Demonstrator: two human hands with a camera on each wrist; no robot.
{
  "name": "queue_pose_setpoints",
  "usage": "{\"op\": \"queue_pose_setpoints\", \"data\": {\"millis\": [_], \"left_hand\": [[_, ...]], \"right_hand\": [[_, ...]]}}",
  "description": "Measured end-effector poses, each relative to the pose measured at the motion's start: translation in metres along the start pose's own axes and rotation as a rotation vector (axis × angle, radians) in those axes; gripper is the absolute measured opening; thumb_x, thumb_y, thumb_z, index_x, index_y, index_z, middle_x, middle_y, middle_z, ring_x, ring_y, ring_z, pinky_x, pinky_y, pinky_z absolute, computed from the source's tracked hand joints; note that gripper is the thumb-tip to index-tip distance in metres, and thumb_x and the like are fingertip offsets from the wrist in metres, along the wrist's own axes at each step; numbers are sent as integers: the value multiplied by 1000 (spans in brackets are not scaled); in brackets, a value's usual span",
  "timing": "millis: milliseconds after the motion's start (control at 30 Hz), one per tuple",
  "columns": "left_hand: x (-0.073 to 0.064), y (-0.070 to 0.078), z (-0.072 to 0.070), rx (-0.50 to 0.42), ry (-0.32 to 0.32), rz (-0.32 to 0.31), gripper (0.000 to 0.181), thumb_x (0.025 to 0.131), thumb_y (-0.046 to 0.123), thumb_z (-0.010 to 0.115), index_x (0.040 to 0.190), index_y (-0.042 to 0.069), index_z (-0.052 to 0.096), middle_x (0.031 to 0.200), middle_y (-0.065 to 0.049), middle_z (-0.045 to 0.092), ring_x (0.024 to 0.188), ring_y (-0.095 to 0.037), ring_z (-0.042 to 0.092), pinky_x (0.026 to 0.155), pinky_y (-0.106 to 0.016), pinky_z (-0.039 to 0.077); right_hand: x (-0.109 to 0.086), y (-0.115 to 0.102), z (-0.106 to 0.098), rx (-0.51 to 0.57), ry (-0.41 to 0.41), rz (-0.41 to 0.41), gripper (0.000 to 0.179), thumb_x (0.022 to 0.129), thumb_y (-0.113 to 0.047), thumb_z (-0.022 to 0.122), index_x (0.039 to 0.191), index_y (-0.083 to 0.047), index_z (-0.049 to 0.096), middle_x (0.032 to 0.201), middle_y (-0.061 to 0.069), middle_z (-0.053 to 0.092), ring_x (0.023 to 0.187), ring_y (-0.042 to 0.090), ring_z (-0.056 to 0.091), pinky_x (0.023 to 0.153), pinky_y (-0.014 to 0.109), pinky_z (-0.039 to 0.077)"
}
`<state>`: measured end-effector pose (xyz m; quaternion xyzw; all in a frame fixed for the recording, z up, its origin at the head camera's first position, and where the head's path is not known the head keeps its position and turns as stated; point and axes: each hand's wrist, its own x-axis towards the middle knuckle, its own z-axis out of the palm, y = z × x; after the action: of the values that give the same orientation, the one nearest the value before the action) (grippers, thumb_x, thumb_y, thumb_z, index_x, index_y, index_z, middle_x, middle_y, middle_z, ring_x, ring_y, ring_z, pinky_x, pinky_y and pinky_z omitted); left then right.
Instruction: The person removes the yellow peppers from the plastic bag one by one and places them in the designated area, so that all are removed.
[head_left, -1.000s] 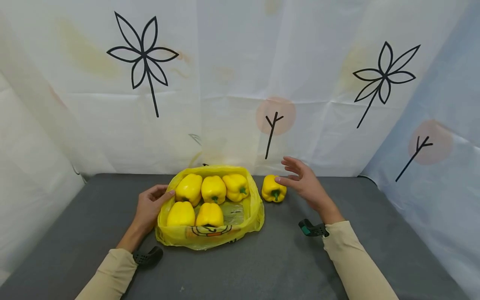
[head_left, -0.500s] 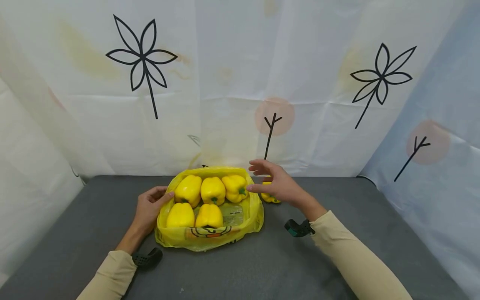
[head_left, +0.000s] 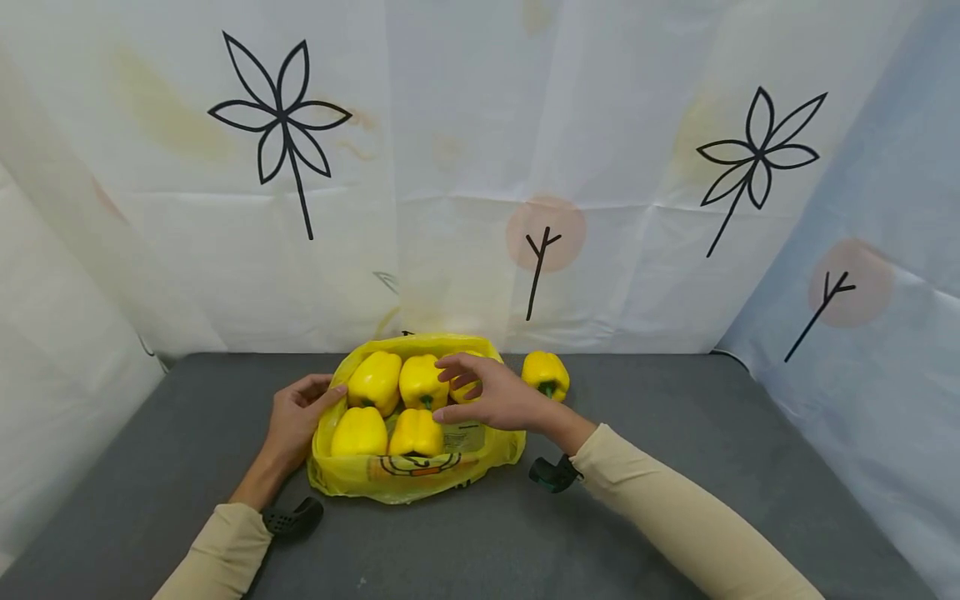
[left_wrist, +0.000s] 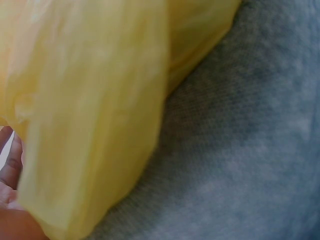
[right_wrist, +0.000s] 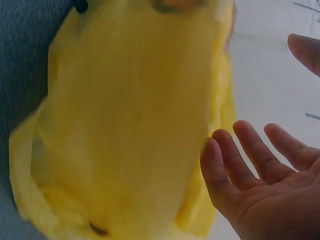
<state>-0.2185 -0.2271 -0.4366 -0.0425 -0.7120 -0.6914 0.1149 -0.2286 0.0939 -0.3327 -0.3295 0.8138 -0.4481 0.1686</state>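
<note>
A yellow plastic bag (head_left: 352,473) lies with its mouth wide, and several yellow bell peppers (head_left: 360,432) sit inside it. My left hand (head_left: 294,417) holds the bag's left rim, thumb over the edge and fingers outside; in the left wrist view the bag (left_wrist: 100,110) hides most of that hand. Over the right part of the bag hovers my right hand (head_left: 495,396), fingers apart and slightly bent, nothing in it. It partly covers the back right pepper. The right wrist view shows this hand (right_wrist: 270,185) empty beside the bag (right_wrist: 135,115). Another bell pepper (head_left: 545,372) stands outside, right of the bag.
A grey tabletop (head_left: 660,467) spreads around the bag. White cloth (head_left: 622,275) with printed flowers hangs behind the table and along both sides. Dark wrist bands (head_left: 292,518) sit on both arms.
My right hand has moved left, from beside the loose pepper to above the bag, uncovering that pepper again. My left hand and the bag have kept their place.
</note>
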Motion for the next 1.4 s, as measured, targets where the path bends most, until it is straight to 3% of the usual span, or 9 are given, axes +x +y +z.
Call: {"op": "queue_pose_setpoints", "data": {"millis": [167, 300, 500, 800, 1100, 1400], "left_hand": [[0, 0, 0, 0, 0, 4, 39, 99, 14, 69, 122, -15, 60, 95, 3, 69, 85, -11, 67, 73, -22, 58], [0, -1, -1, -2, -2, 2, 38, 99, 13, 69, 123, -15, 60, 95, 3, 69, 85, -10, 67, 73, -22, 58], [0, -1, 0, 2, 0, 2, 38, 99, 13, 69, 122, -16, 59, 95, 3, 69, 85, -10, 67, 73, -22, 58], [0, -1, 0, 17, 8, 2, 38, 99, 14, 70, 122, -15, 60, 94, 4, 69, 85, -10, 66, 73, -22, 58], [1, -2, -1, 6, -4, 9, 37, 99, 13, 69, 121, -14, 61, 95, 4, 68, 85, -10, 66, 73, -22, 58], [2, -5, -3, 12, -16, 19, 30, 99, 17, 70, 117, -6, 66, 97, 2, 69, 86, -10, 67, 75, -22, 59]], "right_hand": [[7, -1, 13, -8, -31, 43, 70, 93, -28, 77, 151, -7, 45, 143, 12, 53, 129, 32, 52, 106, 46, 46], [11, 0, 23, -45, -54, 70, 69, 92, -31, 78, 149, -8, 47, 142, 12, 54, 127, 31, 54, 100, 36, 50], [16, 5, 34, -92, -79, 81, 70, 90, -33, 79, 148, -9, 50, 140, 7, 57, 124, 22, 55, 95, 28, 51], [18, 11, 42, -125, -93, 78, 73, 88, -38, 81, 149, -12, 49, 145, 3, 54, 128, 12, 52, 103, 29, 46], [18, 11, 46, -161, -85, 67, 73, 85, -35, 83, 147, -11, 52, 143, 2, 55, 121, 10, 54, 97, 26, 48], [17, 10, 48, -147, -45, 59, 73, 82, -32, 86, 144, -9, 56, 140, 2, 57, 119, 12, 56, 94, 25, 50]]}}
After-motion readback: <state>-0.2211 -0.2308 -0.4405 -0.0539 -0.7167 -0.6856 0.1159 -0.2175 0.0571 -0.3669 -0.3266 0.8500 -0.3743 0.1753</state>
